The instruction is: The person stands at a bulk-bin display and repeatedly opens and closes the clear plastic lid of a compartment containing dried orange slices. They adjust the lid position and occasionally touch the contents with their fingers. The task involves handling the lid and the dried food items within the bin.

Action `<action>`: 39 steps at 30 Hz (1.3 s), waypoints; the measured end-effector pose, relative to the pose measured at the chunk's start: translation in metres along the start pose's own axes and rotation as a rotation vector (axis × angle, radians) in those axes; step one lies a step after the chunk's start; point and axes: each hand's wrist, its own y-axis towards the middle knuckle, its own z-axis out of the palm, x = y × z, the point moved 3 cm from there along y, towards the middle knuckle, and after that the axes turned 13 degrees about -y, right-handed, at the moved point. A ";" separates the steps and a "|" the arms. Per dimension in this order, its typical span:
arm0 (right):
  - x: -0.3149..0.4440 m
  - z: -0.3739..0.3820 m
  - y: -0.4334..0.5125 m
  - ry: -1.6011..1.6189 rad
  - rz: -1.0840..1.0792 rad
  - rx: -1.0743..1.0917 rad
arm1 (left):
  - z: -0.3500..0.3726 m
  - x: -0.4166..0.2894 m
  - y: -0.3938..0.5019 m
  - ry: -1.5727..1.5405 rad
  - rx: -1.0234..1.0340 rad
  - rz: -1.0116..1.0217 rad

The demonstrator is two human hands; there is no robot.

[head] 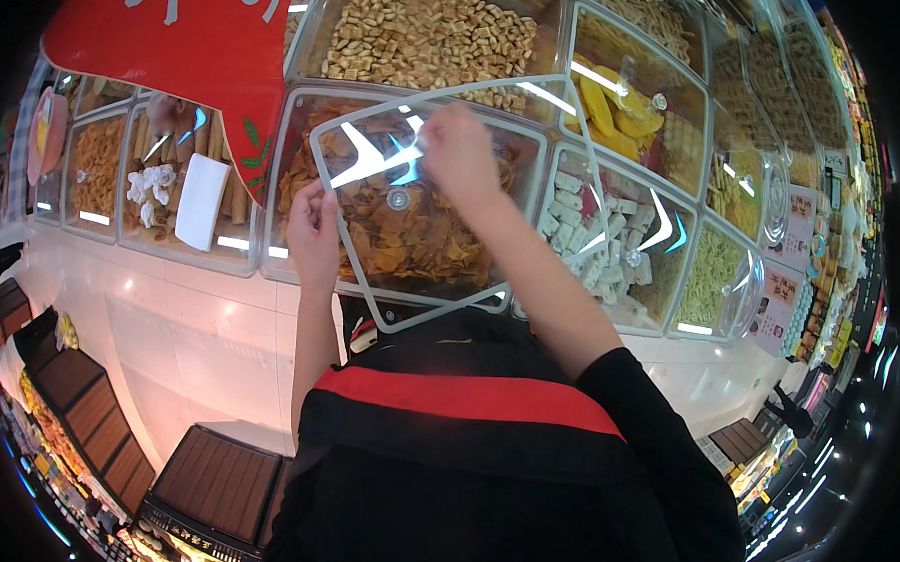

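A clear plastic lid (375, 165) with a pale rim and a small round knob (398, 199) is tilted askew above a bin of thin brown chips (427, 252). My left hand (314, 220) grips the lid's left edge between thumb and fingers. Over the upper part of the lid is my right hand (453, 143), curled and blurred by motion. Whether it touches the lid or has something in its fingers is hidden. Bright light reflections cross the lid near the right hand.
Lidded bins surround the chips: small square crackers (426, 33), yellow pieces (615, 112), white-wrapped pieces (605, 238) and rolled sticks (235, 192). Crumpled white tissue (149, 187) and a white card (202, 203) lie on the left lid. A red sign (175, 60) overhangs the upper left.
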 end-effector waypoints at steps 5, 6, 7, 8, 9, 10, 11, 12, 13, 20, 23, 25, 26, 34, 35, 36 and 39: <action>-0.112 -0.035 0.015 -0.082 0.265 -0.026 | 0.002 0.002 0.001 -0.019 -0.027 0.024; -0.131 -0.041 0.017 -0.138 0.278 -0.008 | 0.001 0.001 0.001 -0.013 -0.023 0.023; -0.147 -0.046 0.019 -0.138 0.304 -0.004 | 0.001 0.001 0.001 -0.006 -0.024 0.020; -0.161 -0.051 0.021 -0.131 0.319 -0.009 | 0.002 0.001 0.001 -0.007 -0.018 0.023; -0.173 -0.056 0.023 -0.126 0.337 -0.004 | 0.002 0.001 0.001 -0.007 -0.017 0.023; -0.184 -0.062 0.024 -0.148 0.337 -0.022 | 0.002 0.000 0.001 -0.013 -0.011 0.036; -0.193 -0.067 0.025 -0.172 0.342 -0.031 | 0.002 0.001 0.000 -0.009 -0.014 0.017; -0.199 -0.071 0.026 -0.201 0.355 -0.039 | 0.001 0.001 0.000 -0.014 -0.013 0.012; -0.203 -0.071 0.027 -0.182 0.340 -0.030 | 0.001 0.001 0.000 -0.018 -0.012 0.005; -0.214 -0.068 0.027 -0.118 0.360 -0.081 | -0.005 0.003 0.005 0.016 0.020 -0.020; -0.216 -0.066 0.030 -0.113 0.396 -0.083 | -0.005 0.003 0.003 0.043 0.018 -0.020; -0.217 -0.065 0.035 -0.129 0.407 -0.089 | -0.004 0.002 0.003 0.041 0.026 -0.004; -0.217 -0.063 0.039 -0.136 0.404 -0.097 | -0.003 0.002 0.003 0.045 0.026 -0.001; -0.217 -0.051 0.073 -0.182 0.388 -0.066 | -0.001 -0.003 0.004 0.056 0.055 0.019; -0.215 -0.051 0.074 -0.179 0.377 -0.068 | -0.001 -0.003 0.005 0.069 0.050 0.010; -0.213 -0.050 0.074 -0.189 0.403 -0.062 | -0.001 -0.003 0.005 0.073 0.052 0.012; -0.195 -0.045 0.070 -0.144 0.358 -0.058 | 0.000 -0.003 0.006 0.073 0.059 0.011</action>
